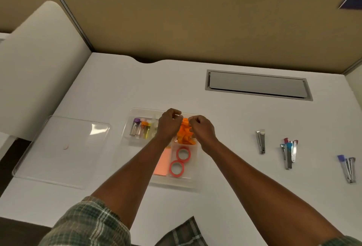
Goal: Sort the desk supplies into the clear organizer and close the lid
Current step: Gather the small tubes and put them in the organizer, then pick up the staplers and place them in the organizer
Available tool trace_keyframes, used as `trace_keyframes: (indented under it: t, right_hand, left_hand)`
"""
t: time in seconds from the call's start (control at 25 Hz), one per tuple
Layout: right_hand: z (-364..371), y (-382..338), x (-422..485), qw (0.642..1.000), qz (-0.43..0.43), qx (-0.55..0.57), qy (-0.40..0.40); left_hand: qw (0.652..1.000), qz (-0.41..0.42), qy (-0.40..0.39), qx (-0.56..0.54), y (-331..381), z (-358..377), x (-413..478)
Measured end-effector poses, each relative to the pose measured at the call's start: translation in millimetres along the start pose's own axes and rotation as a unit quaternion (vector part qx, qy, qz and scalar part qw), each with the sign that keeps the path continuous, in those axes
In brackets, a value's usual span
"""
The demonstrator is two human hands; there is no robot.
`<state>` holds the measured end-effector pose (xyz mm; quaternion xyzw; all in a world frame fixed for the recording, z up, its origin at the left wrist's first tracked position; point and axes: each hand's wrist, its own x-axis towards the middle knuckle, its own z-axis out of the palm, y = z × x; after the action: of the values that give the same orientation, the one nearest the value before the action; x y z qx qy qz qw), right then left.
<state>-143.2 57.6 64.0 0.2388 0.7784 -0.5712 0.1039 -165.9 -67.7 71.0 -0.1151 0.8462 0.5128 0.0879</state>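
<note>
The clear organizer point(137, 140) sits at the desk's middle with its compartments exposed. Small vials with purple and orange caps point(140, 129) lie in its left compartment. Two pink tape rolls point(180, 161) and a pink pad point(162, 162) lie in the front compartments. My left hand point(169, 125) and my right hand point(200, 128) meet over the back right compartment. Both pinch a bunch of orange pieces point(185, 134) that hangs into it. The clear lid point(58, 151) lies flat on the desk to the left, apart from the organizer.
Several metal staple removers and clippers lie on the desk to the right: one point(261, 141), a cluster point(289, 152), and another pair point(347, 168) near the right edge. A grey cable hatch point(257, 85) is set into the desk behind. A tan partition stands at the back.
</note>
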Motion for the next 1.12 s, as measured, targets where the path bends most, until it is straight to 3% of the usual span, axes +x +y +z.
trace_keyframes:
  t: [0.12,0.36,0.6,0.8,0.96,1.12]
  right_hand:
    - [-51.4,21.2,-0.9,1.0,0.0,-0.001,0.031]
    - [-152.3,74.7,-7.6,0.961,-0.131,-0.213,0.117]
    - [-236.1,130.8,-8.1,0.915,-0.107,-0.338,0.194]
    - [-280.0,164.1,-5.2,0.92,-0.034,-0.339,0.193]
    - [-300.6,177.1,8.3,0.932,0.006,-0.328,0.155]
    - [-311.9,183.7,22.4,0.931,0.013,-0.345,0.115]
  left_hand:
    - [0.999,0.018,-0.039,-0.001,20.8,47.5,-11.7]
    - [0.993,0.032,-0.112,0.014,50.2,139.3,-36.3]
    - [0.981,0.037,-0.173,0.079,63.6,220.2,-60.4]
    - [0.935,0.104,-0.234,0.247,62.1,269.5,-68.7]
    - [0.909,0.131,-0.232,0.32,56.8,291.1,-73.8]
    - [0.915,0.129,-0.203,0.324,51.0,301.7,-74.1]
